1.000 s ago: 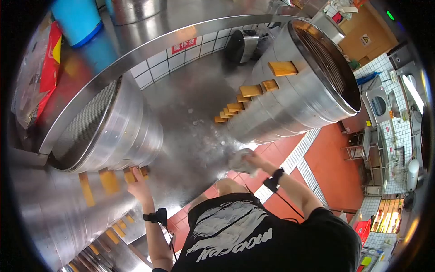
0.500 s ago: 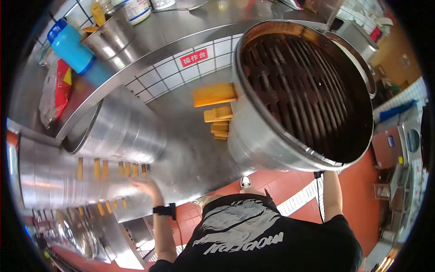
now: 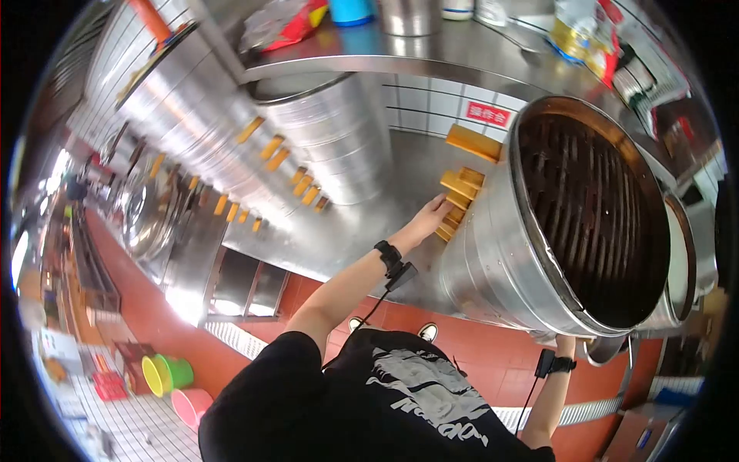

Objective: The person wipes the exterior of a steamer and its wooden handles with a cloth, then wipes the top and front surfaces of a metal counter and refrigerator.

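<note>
A tall stack of round metal steamers (image 3: 493,254) with wooden handles stands on the right. Its open top shows a dark slatted base (image 3: 589,215) with nothing lying on it. My left hand (image 3: 427,221) is at the stack's left side, its fingers closed around one of the lower wooden handles (image 3: 457,202); the fingertips are partly hidden. Higher up, a wider wooden handle (image 3: 473,142) sticks out. Near the stack's front right side is my right hand (image 3: 566,346), mostly hidden below the rim, so its fingers do not show.
More steamer stacks (image 3: 323,131) with wooden handles stand on the left of the steel counter (image 3: 362,239). A steel shelf (image 3: 431,61) above holds bags, a metal pot and bottles. Another round container (image 3: 679,254) stands behind on the right. Coloured buckets (image 3: 177,371) stand on the red floor.
My left hand has moved right, from beside the left steamer stack to the handles of the right one. The view has turned left. My right hand stays by the right stack.
</note>
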The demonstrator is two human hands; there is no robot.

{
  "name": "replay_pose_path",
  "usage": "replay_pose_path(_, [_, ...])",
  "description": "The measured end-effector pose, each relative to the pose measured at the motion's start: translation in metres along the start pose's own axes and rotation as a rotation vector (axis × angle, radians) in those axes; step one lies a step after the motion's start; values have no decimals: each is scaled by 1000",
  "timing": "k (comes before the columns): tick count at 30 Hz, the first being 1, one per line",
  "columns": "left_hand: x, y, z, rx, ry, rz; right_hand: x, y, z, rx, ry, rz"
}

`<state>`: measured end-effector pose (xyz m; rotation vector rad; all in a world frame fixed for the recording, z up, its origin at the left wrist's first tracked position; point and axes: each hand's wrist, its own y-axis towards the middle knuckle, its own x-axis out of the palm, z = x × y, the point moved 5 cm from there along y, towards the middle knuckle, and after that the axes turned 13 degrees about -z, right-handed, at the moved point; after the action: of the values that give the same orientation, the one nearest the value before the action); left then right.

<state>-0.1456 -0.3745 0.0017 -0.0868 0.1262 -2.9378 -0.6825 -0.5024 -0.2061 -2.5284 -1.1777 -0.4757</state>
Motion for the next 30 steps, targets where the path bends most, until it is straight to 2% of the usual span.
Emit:
replay_pose_path(1, [-4, -3, 0, -7, -48, -25, 4, 15, 0, 13, -7, -27])
replay_pose_path(5, [-36, -27, -3, -3, 32, 81, 32, 37, 1, 70, -25, -93])
replay_pose_path(7, [-59, -52, -8, -80, 259, 212, 56, 69, -5, 87, -45, -121])
replay_pose_path(8, [-65, -66, -9, -71, 254, 226, 74, 99, -11, 91, -57, -134])
replay_pose_path(10, [-82, -102, -8, 26, 300, 394, 99, 92, -5, 101, -80, -162])
replay_pose_path(11, [-91, -119, -8, 30, 293, 408, 110, 81, 5, 110, -91, -174])
replay_pose_path(12, [-102, -138, -9, -35, 324, 451, 135, 108, 5, 120, -102, -183])
replay_pose_path(14, [-127, -170, -4, -155, 371, 492, 165, 112, 11, 135, -122, -203])
replay_pose_path(16, [-157, -192, -21, 36, 289, 626, 199, 115, 18, 149, -138, -219])
replay_pose_path(18, [-185, -221, -27, 36, 341, 691, 241, 144, 23, 157, -150, -227])
replay_pose_path(19, [-207, -226, -46, 133, 325, 714, 282, 190, 11, 159, -154, -228])
replay_pose_path(20, [-225, -231, -59, 185, -68, 712, 306, 207, 11, 159, -156, -228])
replay_pose_path(21, [-233, -245, -49, 130, 72, 742, 361, 259, 0, 157, -158, -224])
replay_pose_path(22, [-240, -260, -39, 74, 213, 767, 394, 279, 4, 154, -159, -217])
replay_pose_path(23, [-251, -269, -40, 80, 215, 755, 418, 285, 3, 150, -158, -207])
replay_pose_path(24, [-265, -278, -49, 118, 60, 791, 393, 240, 15, 147, -158, -195])
replay_pose_path(25, [-285, -288, -62, 153, -98, 822, 405, 238, 22, 143, -159, -182])
replay_pose_path(26, [-341, -285, -136, 327, -464, 811, 420, 245, 23, 139, -159, -166])
replay_pose_path(27, [-345, -279, -134, 323, -466, 791, 433, 246, 27, 138, -158, -148])
replay_pose_path(30, [-354, -337, -150, 300, -461, 816, 439, 250, 50, 151, -116, -80])
